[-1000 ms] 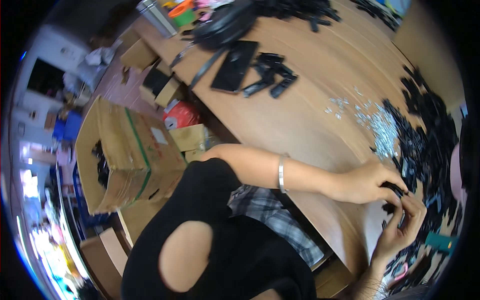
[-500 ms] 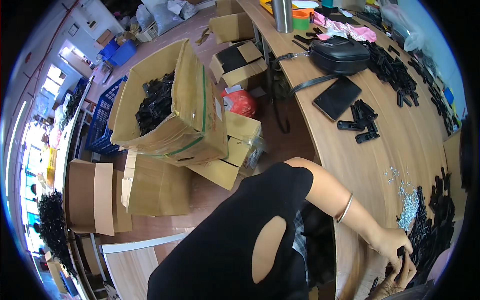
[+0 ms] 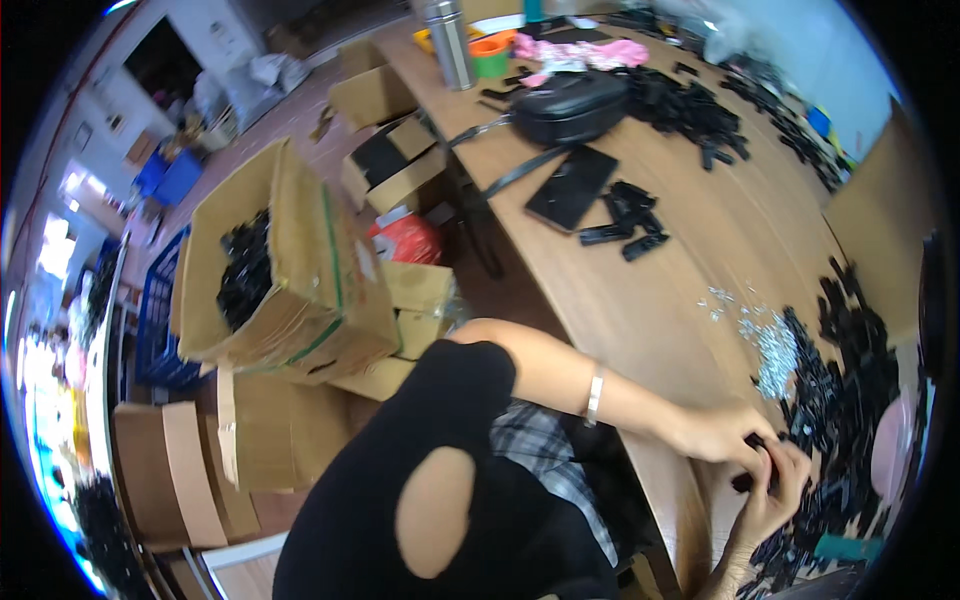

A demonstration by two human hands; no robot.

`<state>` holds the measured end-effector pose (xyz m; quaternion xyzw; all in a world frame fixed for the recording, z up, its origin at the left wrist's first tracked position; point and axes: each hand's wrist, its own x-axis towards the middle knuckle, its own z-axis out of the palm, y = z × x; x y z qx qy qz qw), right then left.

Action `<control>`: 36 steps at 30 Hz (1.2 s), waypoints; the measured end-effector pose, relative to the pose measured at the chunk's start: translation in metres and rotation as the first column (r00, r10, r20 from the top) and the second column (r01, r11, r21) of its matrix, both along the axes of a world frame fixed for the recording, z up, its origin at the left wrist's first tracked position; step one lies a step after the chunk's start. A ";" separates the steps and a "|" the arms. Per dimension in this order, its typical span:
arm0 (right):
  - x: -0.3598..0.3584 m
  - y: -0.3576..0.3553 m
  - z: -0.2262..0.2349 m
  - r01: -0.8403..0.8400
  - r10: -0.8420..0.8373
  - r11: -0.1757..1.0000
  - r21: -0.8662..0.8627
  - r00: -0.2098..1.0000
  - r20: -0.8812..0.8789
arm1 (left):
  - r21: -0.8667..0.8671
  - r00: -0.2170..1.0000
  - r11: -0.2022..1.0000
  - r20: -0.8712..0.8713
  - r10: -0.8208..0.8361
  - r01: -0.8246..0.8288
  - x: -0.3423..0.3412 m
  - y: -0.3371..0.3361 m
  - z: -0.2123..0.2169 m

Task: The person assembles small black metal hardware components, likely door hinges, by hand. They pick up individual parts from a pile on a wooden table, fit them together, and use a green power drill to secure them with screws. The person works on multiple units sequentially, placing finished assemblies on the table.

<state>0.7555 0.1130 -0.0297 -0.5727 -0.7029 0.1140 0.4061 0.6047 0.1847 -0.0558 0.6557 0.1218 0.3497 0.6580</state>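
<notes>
My left hand (image 3: 722,436), with a silver bangle (image 3: 595,395) on its wrist, meets my right hand (image 3: 778,492) over the right part of the wooden table. Between their curled fingers is a small black plastic piece (image 3: 754,440), which both hands grip; its exact shape is mostly hidden. Just beyond the hands lies a heap of tiny silver metal parts (image 3: 774,358). Beside it, a long pile of black plastic pieces (image 3: 850,400) spreads along the table's right side.
Farther up the table (image 3: 690,240) lie a few black clips (image 3: 630,212), a dark phone (image 3: 572,188), a black bag (image 3: 570,108), a pink cloth (image 3: 585,52) and a steel flask (image 3: 450,45). To the left on the floor stands a big cardboard box (image 3: 350,290) holding black parts.
The view has swung, so the table and boxes appear farther left. My hands show more fully now, still together around the small black piece.
</notes>
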 end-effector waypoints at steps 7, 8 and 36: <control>0.016 -0.002 0.017 -0.023 -0.030 0.980 -0.196 0.965 -0.262 | 0.469 0.665 0.747 -0.367 0.650 -0.471 -0.105 0.103 0.031; 0.017 -0.001 0.016 -0.002 -0.045 0.981 -0.196 0.971 -0.235 | 0.572 0.543 0.655 -0.386 0.746 -0.493 -0.131 0.129 0.032; 0.076 0.022 -0.009 0.359 -0.366 0.920 0.160 0.931 0.016 | 0.953 0.292 0.087 0.002 0.956 -0.291 -0.079 0.303 0.026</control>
